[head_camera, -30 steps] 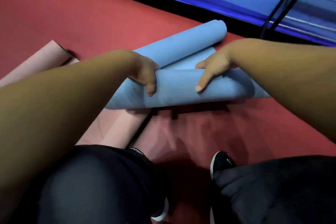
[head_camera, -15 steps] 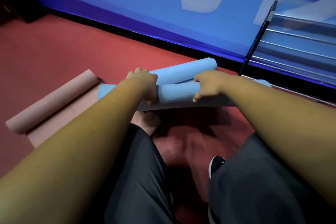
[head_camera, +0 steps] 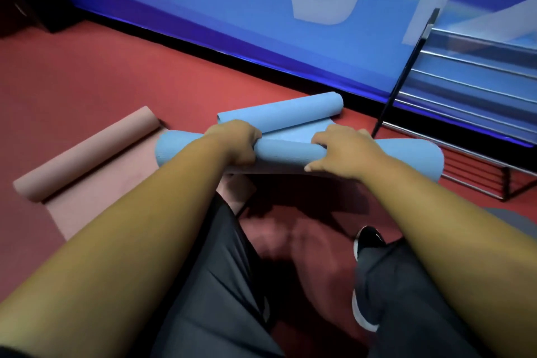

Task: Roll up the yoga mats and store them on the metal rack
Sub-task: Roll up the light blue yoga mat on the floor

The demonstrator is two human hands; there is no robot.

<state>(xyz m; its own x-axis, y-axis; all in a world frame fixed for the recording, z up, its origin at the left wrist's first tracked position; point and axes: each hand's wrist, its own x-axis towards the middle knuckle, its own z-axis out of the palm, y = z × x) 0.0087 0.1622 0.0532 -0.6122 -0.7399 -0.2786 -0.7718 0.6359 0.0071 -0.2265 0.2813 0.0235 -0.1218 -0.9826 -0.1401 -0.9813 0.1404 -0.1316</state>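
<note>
A blue yoga mat [head_camera: 286, 151] lies on the red floor, curled up at both ends, with the near roll under my hands and the far roll close to the wall. My left hand [head_camera: 236, 142] grips the near roll with curled fingers. My right hand [head_camera: 338, 151] rests over the same roll further right, fingers bent round it. A pink yoga mat [head_camera: 87, 166] lies to the left, its far end rolled and the rest flat. The metal rack [head_camera: 465, 113] stands at the right against the wall.
A blue wall panel [head_camera: 261, 23] with pale lettering runs along the back behind a black baseboard. My legs in dark trousers and a black shoe [head_camera: 367, 244] fill the foreground. Open red floor [head_camera: 72, 73] stretches to the left.
The view has lifted, bringing the wall and rack into sight. Both hands have rolled the near end of the blue mat forward, closer to the far roll.
</note>
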